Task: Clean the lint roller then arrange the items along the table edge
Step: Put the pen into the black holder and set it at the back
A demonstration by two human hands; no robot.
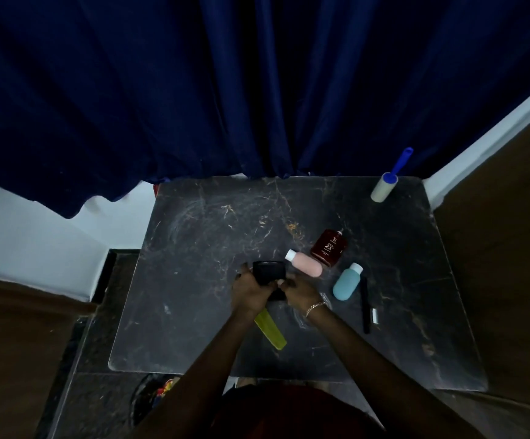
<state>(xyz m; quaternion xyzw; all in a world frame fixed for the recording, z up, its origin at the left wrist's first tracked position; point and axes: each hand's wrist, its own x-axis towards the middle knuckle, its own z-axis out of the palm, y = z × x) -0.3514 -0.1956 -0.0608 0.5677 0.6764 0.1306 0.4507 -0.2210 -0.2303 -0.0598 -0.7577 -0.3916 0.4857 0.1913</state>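
Just behind the left wrist, a yellow-green comb (271,331) lies flat. The person's left hand (248,291) and right hand (300,289) meet on a small black case (268,271). The fingers of both curl round it and grip it, though it is too dark to tell how the thumbs sit.

To the right of the fingers lie a pink bottle (305,264), a blue bottle (346,282) and a pen (365,304), with a brown bottle (328,248) just beyond the pink one.

The lint roller (384,186) lies well beyond the fingers and to their right, at the table's far corner, its blue handle poking past the edge. It looks light and stiff with a tacky paper roll, so the handle is likely the place to grip it.

The table (200,242) is dark veined stone, probably slick. Behind it hangs a dark blue curtain (168,90), with white wall (35,242) on either side.
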